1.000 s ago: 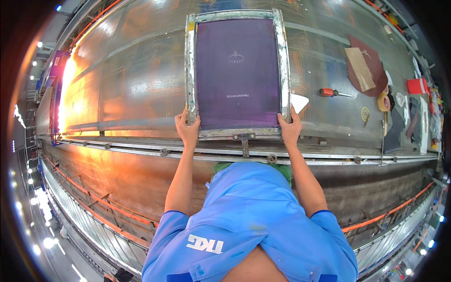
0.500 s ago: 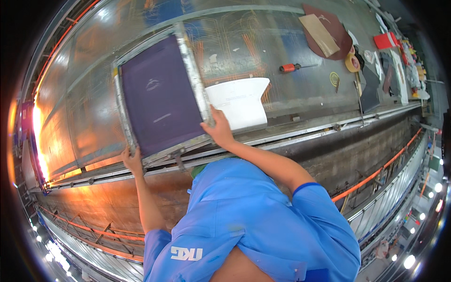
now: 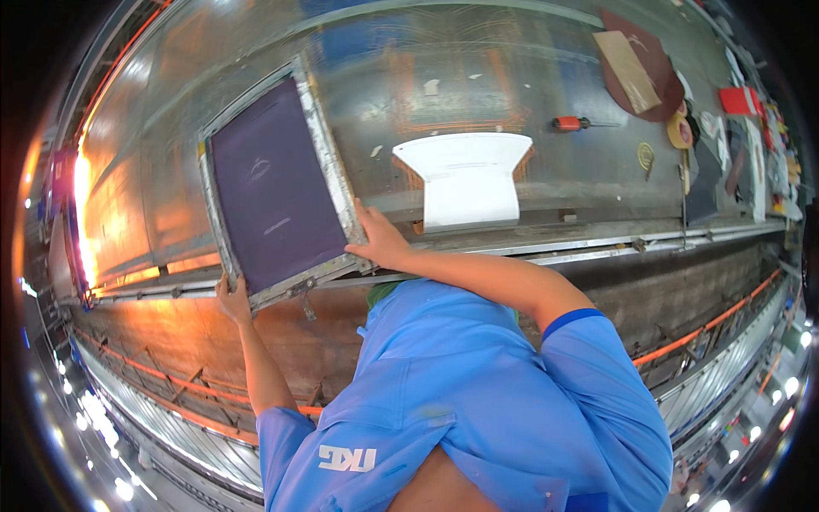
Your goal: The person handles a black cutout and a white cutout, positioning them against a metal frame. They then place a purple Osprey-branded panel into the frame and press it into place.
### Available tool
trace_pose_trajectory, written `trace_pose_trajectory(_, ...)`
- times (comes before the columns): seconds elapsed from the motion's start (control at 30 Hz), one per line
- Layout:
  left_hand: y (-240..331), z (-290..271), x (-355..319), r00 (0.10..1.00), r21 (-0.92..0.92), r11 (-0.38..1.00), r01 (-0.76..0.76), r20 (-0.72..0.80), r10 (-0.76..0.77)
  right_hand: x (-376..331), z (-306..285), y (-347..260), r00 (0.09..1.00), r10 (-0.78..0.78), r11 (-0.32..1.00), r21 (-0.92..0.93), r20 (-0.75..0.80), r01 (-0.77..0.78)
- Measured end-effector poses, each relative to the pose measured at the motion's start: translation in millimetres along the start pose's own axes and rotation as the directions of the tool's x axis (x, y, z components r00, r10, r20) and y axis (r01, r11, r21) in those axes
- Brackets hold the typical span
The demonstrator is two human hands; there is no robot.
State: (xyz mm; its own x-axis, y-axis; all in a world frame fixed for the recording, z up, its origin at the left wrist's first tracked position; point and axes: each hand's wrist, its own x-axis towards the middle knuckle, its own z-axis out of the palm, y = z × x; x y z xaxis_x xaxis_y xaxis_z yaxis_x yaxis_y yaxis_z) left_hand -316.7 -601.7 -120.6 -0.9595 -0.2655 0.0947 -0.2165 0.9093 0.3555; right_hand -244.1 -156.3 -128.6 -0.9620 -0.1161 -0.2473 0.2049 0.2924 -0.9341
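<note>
A screen printing frame (image 3: 277,183) with dark purple mesh and a worn pale metal border is held tilted over the table's near edge. My left hand (image 3: 233,299) grips its near left corner, thumb on the border. Wrapped round its right border close to the near corner is my right hand (image 3: 378,239); some fingers of both hands are hidden beneath. A white cut sheet (image 3: 469,179), wide at the far end and narrower at the near end, lies flat on the table, right of the frame and apart from it.
On the metal table (image 3: 375,102) lie a red-handled screwdriver (image 3: 570,124), a maroon sheet with a tan strip (image 3: 627,70), a tape roll (image 3: 679,131) and a red box (image 3: 739,101). A metal rail (image 3: 589,247) edges the near side. Bright orange light glows at far left.
The frame has moved left with both hands on it. More of the white sheet now shows, including its left side. The head view has shifted, so the table items appear further right.
</note>
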Motion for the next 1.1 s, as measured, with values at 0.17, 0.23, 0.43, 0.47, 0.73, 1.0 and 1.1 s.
trace_pose_trajectory(0.17,16,4,0,0.996,-0.002,0.996,0.084,0.038,-0.084,-7,-10,9,0.994,-0.035,0.996,0.086,0.105,0.026)
trace_pose_trajectory(0.23,11,2,0,0.995,0.051,0.996,0.079,0.051,-0.082,-10,-16,9,0.986,-0.024,0.991,0.132,0.165,0.002)
trace_pose_trajectory(0.43,2,2,-4,1.0,0.131,0.991,0.022,0.003,-0.023,-38,-54,38,0.995,0.099,0.942,0.319,0.032,-0.104)
trace_pose_trajectory(0.47,14,3,-5,0.999,0.18,0.984,0.004,-0.034,0.003,-48,-70,41,0.988,0.146,0.938,0.325,-0.054,-0.121)
trace_pose_trajectory(0.73,268,18,-82,0.915,-0.435,0.821,-0.369,-0.016,0.403,-147,-184,129,0.588,0.496,0.867,0.397,-0.639,-0.299)
trace_pose_trajectory(1.0,382,152,-171,0.729,-0.478,0.872,-0.11,0.558,0.397,-139,-221,152,0.57,0.578,0.816,0.421,-0.584,-0.396)
trace_pose_trajectory(1.1,381,170,-180,0.747,-0.418,0.906,-0.074,0.578,0.328,-128,-215,152,0.573,0.536,0.833,0.278,-0.621,-0.478)
